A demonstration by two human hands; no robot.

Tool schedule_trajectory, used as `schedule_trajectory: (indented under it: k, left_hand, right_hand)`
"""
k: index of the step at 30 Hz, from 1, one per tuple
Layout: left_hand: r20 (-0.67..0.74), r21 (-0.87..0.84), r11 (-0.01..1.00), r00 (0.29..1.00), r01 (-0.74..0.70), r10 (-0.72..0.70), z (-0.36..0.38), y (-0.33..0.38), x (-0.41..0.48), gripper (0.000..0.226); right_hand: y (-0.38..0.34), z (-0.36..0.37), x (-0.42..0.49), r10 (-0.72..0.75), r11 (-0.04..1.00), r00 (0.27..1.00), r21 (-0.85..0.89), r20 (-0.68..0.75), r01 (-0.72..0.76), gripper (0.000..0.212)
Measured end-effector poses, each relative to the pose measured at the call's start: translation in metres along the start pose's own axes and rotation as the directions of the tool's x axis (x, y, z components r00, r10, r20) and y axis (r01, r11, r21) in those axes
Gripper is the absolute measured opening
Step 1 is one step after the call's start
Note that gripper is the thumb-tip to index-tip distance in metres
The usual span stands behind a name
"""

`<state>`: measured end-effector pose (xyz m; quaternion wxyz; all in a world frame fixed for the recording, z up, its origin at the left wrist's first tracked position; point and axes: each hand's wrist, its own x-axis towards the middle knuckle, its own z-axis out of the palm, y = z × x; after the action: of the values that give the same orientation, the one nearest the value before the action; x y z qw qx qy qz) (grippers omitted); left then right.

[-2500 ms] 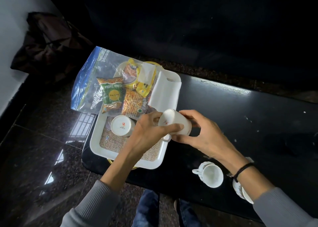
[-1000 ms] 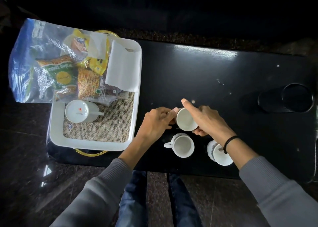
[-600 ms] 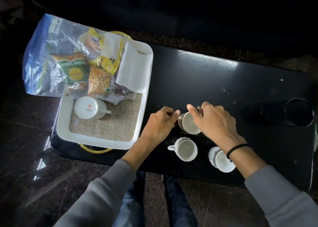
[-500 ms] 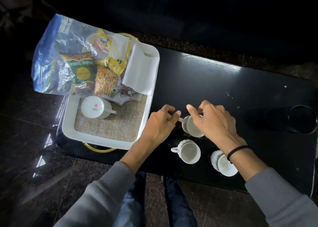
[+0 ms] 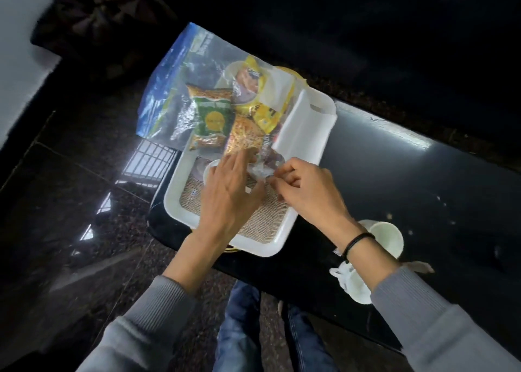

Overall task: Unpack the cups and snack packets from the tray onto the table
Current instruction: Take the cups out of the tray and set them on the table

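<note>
The white tray (image 5: 262,251) with a woven mat sits on the left end of the black table (image 5: 423,188). A clear plastic bag (image 5: 174,95) lies across its far end, holding a green snack packet (image 5: 211,117), a yellow one (image 5: 253,89) and an orange one (image 5: 245,137). My left hand (image 5: 225,196) is spread over a white cup (image 5: 208,171) in the tray, with its fingertips on the bag's near edge. My right hand (image 5: 307,194) pinches the crumpled plastic at that edge. Two white cups (image 5: 387,236) (image 5: 355,287) stand on the table by my right forearm.
A folded white paper (image 5: 304,129) leans on the tray's right rim. The bag hangs past the table's left edge over the dark polished floor (image 5: 84,202). A dark cloth heap (image 5: 98,19) lies at the far left. My knees are below the table's near edge.
Both hands left the cups on the table and moved left over the tray. The right hand has pinched the bag's near edge and the left hand now covers the cup in the tray.
</note>
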<state>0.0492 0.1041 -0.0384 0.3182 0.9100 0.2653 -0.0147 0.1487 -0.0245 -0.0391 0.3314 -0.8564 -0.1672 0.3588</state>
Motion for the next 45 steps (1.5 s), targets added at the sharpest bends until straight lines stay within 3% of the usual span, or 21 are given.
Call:
schedule_trajectory:
  k: [7,11,15,22,26,32,37,45]
  left_hand:
    - [0.051,0.08,0.996,0.998,0.043,-0.047,-0.012,-0.05,0.003,0.064]
    - [0.192,-0.003,1.0,0.981,0.021,-0.02,-0.015,-0.062,0.008,0.079]
    - [0.168,0.023,0.999,0.985,-0.043,0.038,-0.018,-0.065,0.009,0.078]
    - [0.092,-0.164,0.986,0.996,0.01,0.005,-0.022,-0.045,0.005,0.079]
    - [0.135,-0.346,0.934,0.99,0.084,-0.039,-0.018,-0.009,0.008,0.082]
    - [0.255,-0.471,0.86,0.964,0.195,-0.078,0.009,0.058,0.019,0.063]
    - [0.464,-0.54,0.781,0.885,0.313,-0.034,0.047,0.115,0.021,0.047]
    - [0.601,-0.404,0.88,0.798,0.251,0.049,0.124,0.204,0.004,0.039]
  right_hand:
    - [-0.024,0.041,0.013,-0.068,0.993,0.986,-0.08,0.156,0.081,0.022]
    - [-0.024,0.049,0.012,-0.041,0.985,0.984,-0.159,0.172,0.068,0.019]
    - [-0.019,0.048,0.009,-0.057,0.987,0.984,-0.137,0.171,0.081,0.018]
    - [-0.003,0.023,-0.01,-0.11,0.994,0.993,-0.002,0.035,0.11,0.018]
    - [0.019,-0.004,-0.03,-0.12,0.986,0.981,0.099,-0.155,0.136,0.01]
    - [0.059,-0.051,-0.065,0.015,0.947,0.954,0.31,-0.3,0.083,0.012]
    - [0.103,-0.091,-0.101,0.183,0.818,0.911,0.571,-0.369,0.067,0.013]
    - [0.182,-0.14,-0.145,0.514,0.532,0.792,0.847,-0.329,0.007,0.011]
